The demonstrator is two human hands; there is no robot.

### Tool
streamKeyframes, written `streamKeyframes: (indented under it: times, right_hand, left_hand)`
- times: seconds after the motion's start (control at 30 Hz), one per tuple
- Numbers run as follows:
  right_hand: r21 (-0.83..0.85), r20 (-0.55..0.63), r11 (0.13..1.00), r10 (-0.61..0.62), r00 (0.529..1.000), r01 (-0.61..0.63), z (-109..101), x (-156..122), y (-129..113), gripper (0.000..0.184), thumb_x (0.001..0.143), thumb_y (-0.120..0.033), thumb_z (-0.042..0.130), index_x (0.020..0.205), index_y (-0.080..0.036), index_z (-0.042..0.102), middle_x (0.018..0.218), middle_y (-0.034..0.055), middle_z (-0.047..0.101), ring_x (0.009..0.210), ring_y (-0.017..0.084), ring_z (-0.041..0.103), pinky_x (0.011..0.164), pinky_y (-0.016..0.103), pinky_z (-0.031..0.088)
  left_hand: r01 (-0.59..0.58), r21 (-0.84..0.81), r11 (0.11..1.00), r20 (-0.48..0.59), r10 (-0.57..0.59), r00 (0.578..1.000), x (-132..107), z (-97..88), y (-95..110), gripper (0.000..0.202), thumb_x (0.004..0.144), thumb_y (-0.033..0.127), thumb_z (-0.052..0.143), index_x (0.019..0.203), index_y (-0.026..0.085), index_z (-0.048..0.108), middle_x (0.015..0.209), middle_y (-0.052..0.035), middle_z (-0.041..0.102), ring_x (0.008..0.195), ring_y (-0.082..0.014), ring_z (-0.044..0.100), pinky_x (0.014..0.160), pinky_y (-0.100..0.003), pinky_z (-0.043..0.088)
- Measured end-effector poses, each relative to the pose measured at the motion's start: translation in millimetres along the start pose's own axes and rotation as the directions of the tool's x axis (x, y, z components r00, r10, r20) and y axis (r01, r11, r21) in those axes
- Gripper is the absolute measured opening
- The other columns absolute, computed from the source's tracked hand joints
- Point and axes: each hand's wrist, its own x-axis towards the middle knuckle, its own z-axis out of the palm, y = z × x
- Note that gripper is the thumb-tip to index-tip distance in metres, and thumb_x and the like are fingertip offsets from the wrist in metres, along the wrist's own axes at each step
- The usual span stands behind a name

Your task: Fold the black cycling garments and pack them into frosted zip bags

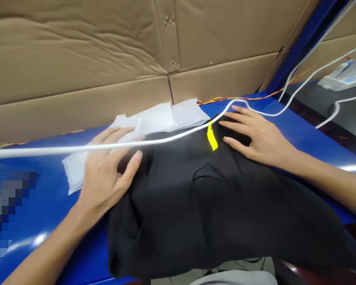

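At the bottom edge, pale grey cloth [234, 277] shows below the near hem of a large piece of soft black fabric [172, 206]. The black fabric lies across the middle of a glossy blue tabletop [53, 221], with loose folds running through it and its right part spreading towards the right edge of the view.

The left hand [106, 170] rests at the fabric's far left side, thumb apart from the fingers, the fingers reaching over thin white sheets; it looks relaxed and clasps nothing visible. The right hand [256, 136] lies at the far right part of the fabric, fingers spread, palm down, with no visible pinch on the cloth. Between the hands, a short bright yellow strip [212, 140] lies on the black fabric.

A smooth white cable [172, 138] crosses in front of the left hand's fingers and curves past the right fingertips; whether it touches either hand I cannot tell. Beyond the fabric, the thin white sheets [157, 118] overlap in a row. Behind them run twisted red and yellow wires [225, 98], then a creased brown cardboard wall [91, 59]. A blue post [307, 43] slants up at right.
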Motion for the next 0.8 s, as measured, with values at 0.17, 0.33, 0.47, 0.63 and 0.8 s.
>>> streamKeyframes:
  times: [0.17, 0.33, 0.47, 0.63, 0.8]
  right_hand:
    - [0.198, 0.027, 0.968, -0.163, 0.986, 0.154, -14.7, -3.1, -28.5, 0.046, 0.102, -0.041, 0.065, 0.146, -0.029, 0.066, 0.149, 0.0106, 0.068, 0.146, 0.036, 0.057, 0.123, 0.063, 0.045]
    - [0.361, 0.385, 0.902, -0.374, 0.843, 0.236, -21.3, -9.0, -50.6, 0.075, 0.103, -0.060, 0.060, 0.168, -0.032, 0.036, 0.174, 0.0159, 0.033, 0.163, 0.039, 0.025, 0.128, 0.073, 0.026]
    - [0.334, 0.470, 0.921, -0.346, 0.812, 0.199, -16.8, -12.2, -43.3, 0.073, 0.104, -0.056, 0.060, 0.169, -0.035, 0.033, 0.177, 0.0159, 0.026, 0.164, 0.040, 0.021, 0.127, 0.076, 0.020]
    - [0.268, 0.467, 0.946, -0.295, 0.833, 0.185, -14.6, -14.4, -33.5, 0.063, 0.109, -0.051, 0.053, 0.167, -0.034, 0.038, 0.178, 0.0131, 0.022, 0.165, 0.035, 0.018, 0.129, 0.074, 0.019]
    - [0.250, 0.438, 0.951, -0.279, 0.854, 0.183, -12.5, -13.8, -30.1, 0.053, 0.111, -0.044, 0.046, 0.161, -0.027, 0.049, 0.177, 0.0131, 0.026, 0.165, 0.036, 0.021, 0.129, 0.074, 0.020]
  left_hand:
    - [-0.326, -0.303, 0.895, 0.174, 0.389, 0.905, -0.9, -13.0, 17.0, 0.063, 0.105, 0.051, 0.051, 0.165, 0.037, 0.041, 0.173, -0.0051, 0.042, 0.164, -0.0396, 0.028, 0.132, -0.065, 0.026]
    - [-0.242, -0.427, 0.871, 0.534, 0.459, 0.710, 3.1, -12.2, 25.8, 0.076, 0.100, 0.059, 0.062, 0.168, 0.046, 0.030, 0.174, -0.0015, 0.037, 0.162, -0.0403, 0.031, 0.131, -0.073, 0.017]
    - [-0.231, -0.428, 0.874, 0.521, 0.448, 0.727, 2.8, -11.4, 21.7, 0.071, 0.102, 0.058, 0.059, 0.167, 0.047, 0.032, 0.175, -0.0001, 0.034, 0.164, -0.0373, 0.027, 0.132, -0.072, 0.016]
    - [-0.230, -0.422, 0.877, 0.535, 0.446, 0.717, 1.0, -11.9, 19.5, 0.071, 0.104, 0.057, 0.056, 0.168, 0.046, 0.028, 0.175, -0.0008, 0.033, 0.163, -0.0358, 0.032, 0.132, -0.070, 0.017]
    - [-0.243, -0.411, 0.879, 0.538, 0.449, 0.714, 1.3, -12.1, 19.7, 0.074, 0.103, 0.057, 0.058, 0.169, 0.045, 0.027, 0.176, -0.0012, 0.032, 0.164, -0.0360, 0.029, 0.133, -0.069, 0.015]
